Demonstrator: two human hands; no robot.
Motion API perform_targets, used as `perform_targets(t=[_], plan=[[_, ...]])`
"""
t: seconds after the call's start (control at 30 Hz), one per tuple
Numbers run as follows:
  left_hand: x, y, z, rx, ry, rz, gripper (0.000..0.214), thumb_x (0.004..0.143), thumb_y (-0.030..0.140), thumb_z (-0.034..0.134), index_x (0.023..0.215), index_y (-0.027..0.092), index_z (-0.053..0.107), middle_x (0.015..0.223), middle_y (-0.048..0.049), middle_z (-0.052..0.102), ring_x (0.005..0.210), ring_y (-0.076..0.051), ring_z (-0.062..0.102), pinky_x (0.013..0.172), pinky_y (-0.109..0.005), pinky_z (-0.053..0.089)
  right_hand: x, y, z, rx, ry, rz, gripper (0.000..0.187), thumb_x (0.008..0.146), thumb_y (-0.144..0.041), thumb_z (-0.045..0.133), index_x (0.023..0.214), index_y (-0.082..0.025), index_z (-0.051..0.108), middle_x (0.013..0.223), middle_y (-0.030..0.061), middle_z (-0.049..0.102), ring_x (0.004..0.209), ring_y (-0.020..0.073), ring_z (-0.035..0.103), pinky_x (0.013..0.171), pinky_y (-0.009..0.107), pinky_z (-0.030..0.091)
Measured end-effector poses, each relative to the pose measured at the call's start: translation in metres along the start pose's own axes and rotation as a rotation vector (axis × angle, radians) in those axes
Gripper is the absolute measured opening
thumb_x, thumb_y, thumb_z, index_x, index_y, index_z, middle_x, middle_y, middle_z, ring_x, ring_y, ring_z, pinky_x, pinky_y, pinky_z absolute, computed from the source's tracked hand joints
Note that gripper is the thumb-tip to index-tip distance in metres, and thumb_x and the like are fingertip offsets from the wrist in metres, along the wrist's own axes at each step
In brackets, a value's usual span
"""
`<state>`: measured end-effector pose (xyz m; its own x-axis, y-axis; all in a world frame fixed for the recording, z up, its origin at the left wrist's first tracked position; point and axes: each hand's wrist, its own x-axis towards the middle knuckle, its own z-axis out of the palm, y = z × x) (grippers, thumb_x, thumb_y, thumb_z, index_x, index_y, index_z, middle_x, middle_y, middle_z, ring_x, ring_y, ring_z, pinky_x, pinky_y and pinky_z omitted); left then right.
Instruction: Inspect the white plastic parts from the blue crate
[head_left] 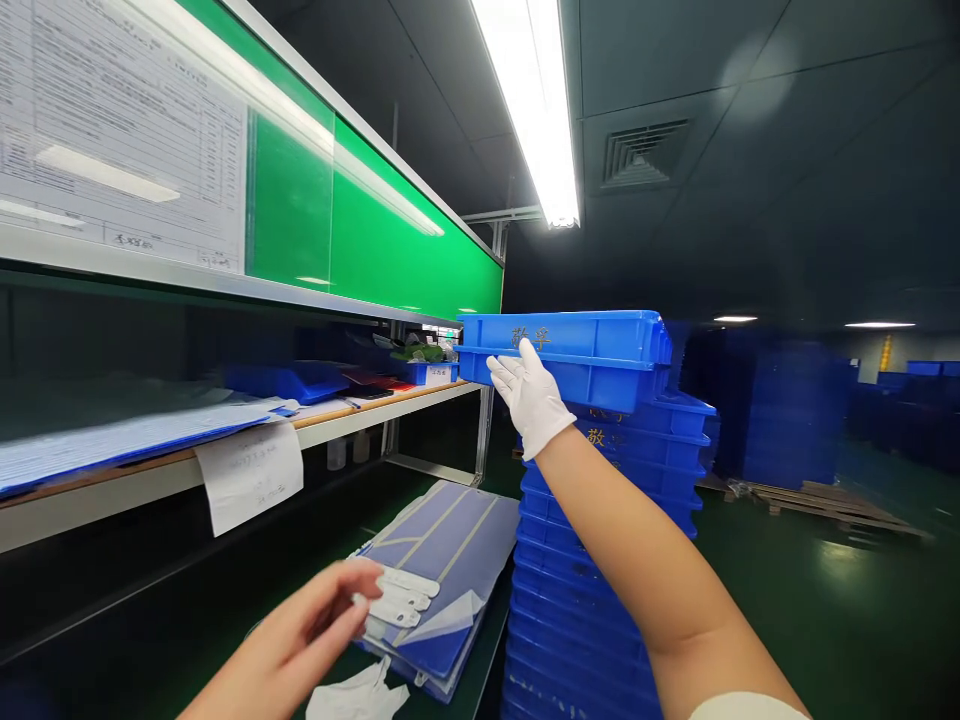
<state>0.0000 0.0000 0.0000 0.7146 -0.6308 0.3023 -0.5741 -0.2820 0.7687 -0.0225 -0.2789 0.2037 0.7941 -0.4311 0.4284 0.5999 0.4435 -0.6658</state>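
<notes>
My right hand (529, 400), in a white glove, is raised with its fingers apart, against or just before the side of the top blue crate (622, 343). Beneath that crate is a tall stack of blue crates (577, 590). My left hand (315, 620) is bare and low at the left, its fingers loosely curled with a gap to the thumb. Just past its fingertips, several flat white strips with small holes (405, 600) lie on a blue-grey covered pad (465, 530). Whether the fingers touch the strips is unclear. A crumpled white glove-like item (360, 695) lies in front.
A shelf (390, 410) runs along the left with papers (150, 430), blue trays and a hanging sheet (251, 475). Above it is a green board (390, 220) with a posted document. Wooden pallets (825, 505) and dark blue stacks stand at the right.
</notes>
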Motion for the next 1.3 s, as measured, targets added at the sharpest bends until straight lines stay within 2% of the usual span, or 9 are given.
perform_targets(t=[0.23,0.53,0.63,0.73,0.8,0.9,1.0,1.13,1.3], plan=[[0.125,0.134,-0.011,-0.353,0.224,0.083,0.047,0.094,0.057,0.050,0.122,0.020,0.054,0.122,-0.0049,0.057,0.107,-0.017,0.055,0.090,-0.030,0.046,0.002,-0.008,-0.010,-0.161,-0.052,0.080,0.043,0.099,-0.041,0.047,0.127,-0.009,0.049,0.120,0.0094,0.061,0.100,0.0183,0.064,0.097,0.033,0.049],[0.247,0.216,0.021,-0.684,0.272,-0.134,0.049,0.099,0.055,0.040,0.089,0.010,0.056,0.081,-0.0053,0.060,0.060,-0.012,0.054,0.057,-0.027,0.041,-0.025,-0.024,-0.039,-0.466,-0.239,0.100,0.034,0.101,-0.035,0.040,0.121,-0.010,0.052,0.103,0.0124,0.065,0.088,0.0185,0.066,0.077,0.030,0.053],[0.258,0.228,0.034,-0.746,0.402,-0.110,0.037,0.091,0.046,0.062,0.087,0.010,0.052,0.077,-0.0019,0.055,0.057,-0.009,0.053,0.052,-0.022,0.037,-0.068,-0.043,-0.075,-0.893,-0.511,0.016,0.041,0.098,-0.037,0.036,0.123,-0.017,0.061,0.113,0.0067,0.063,0.095,0.0184,0.063,0.094,0.036,0.048],[0.266,0.230,0.044,-0.776,0.487,-0.082,0.026,0.086,0.029,0.068,0.083,0.010,0.050,0.069,0.0003,0.049,0.052,-0.008,0.047,0.048,-0.021,0.032,-0.097,-0.073,-0.125,-0.959,-0.528,0.125,0.038,0.086,-0.047,0.048,0.087,-0.016,0.069,0.081,0.0107,0.065,0.073,0.0191,0.064,0.069,0.031,0.052],[0.268,0.227,0.048,-0.795,0.531,-0.067,0.024,0.086,0.026,0.065,0.079,0.012,0.047,0.063,0.0016,0.043,0.049,-0.007,0.039,0.045,-0.021,0.027,-0.097,-0.095,-0.158,-0.902,-0.313,-0.023,0.062,0.080,-0.070,0.051,0.088,-0.011,0.070,0.080,0.0170,0.063,0.072,0.0227,0.064,0.070,0.033,0.054],[0.267,0.223,0.049,-0.828,0.567,-0.049,0.024,0.084,0.024,0.064,0.075,0.013,0.044,0.059,0.0034,0.035,0.046,-0.007,0.031,0.044,-0.022,0.022,-0.071,-0.126,-0.198,-0.327,0.321,-0.079,0.036,0.095,-0.035,0.046,0.091,-0.007,0.069,0.075,0.0108,0.058,0.063,0.0144,0.059,0.056,0.023,0.052],[0.259,0.221,0.043,-0.853,0.594,-0.034,0.024,0.083,0.022,0.062,0.075,0.014,0.041,0.057,0.0040,0.032,0.044,-0.006,0.028,0.041,-0.021,0.018,-0.039,-0.147,-0.225,-0.210,0.395,-0.053,0.037,0.100,-0.036,0.039,0.118,-0.014,0.062,0.116,0.0093,0.062,0.097,0.0168,0.065,0.065,0.021,0.057],[0.237,0.216,0.025,-0.879,0.587,0.014,0.024,0.083,0.018,0.059,0.071,0.015,0.039,0.055,0.0038,0.030,0.042,-0.006,0.026,0.037,-0.019,0.016,-0.010,-0.156,-0.241,-0.128,0.291,-0.069,0.043,0.099,-0.039,0.040,0.130,-0.012,0.053,0.124,0.0117,0.058,0.107,0.0205,0.061,0.076,0.028,0.058],[0.193,0.206,-0.006,-0.954,0.579,0.029,0.020,0.083,0.010,0.055,0.072,0.013,0.038,0.058,0.0038,0.031,0.041,-0.004,0.028,0.037,-0.013,0.023,-0.001,-0.148,-0.213,-0.172,0.258,0.001,0.045,0.097,-0.045,0.046,0.126,-0.011,0.052,0.123,0.0121,0.059,0.101,0.0203,0.064,0.073,0.030,0.058]])
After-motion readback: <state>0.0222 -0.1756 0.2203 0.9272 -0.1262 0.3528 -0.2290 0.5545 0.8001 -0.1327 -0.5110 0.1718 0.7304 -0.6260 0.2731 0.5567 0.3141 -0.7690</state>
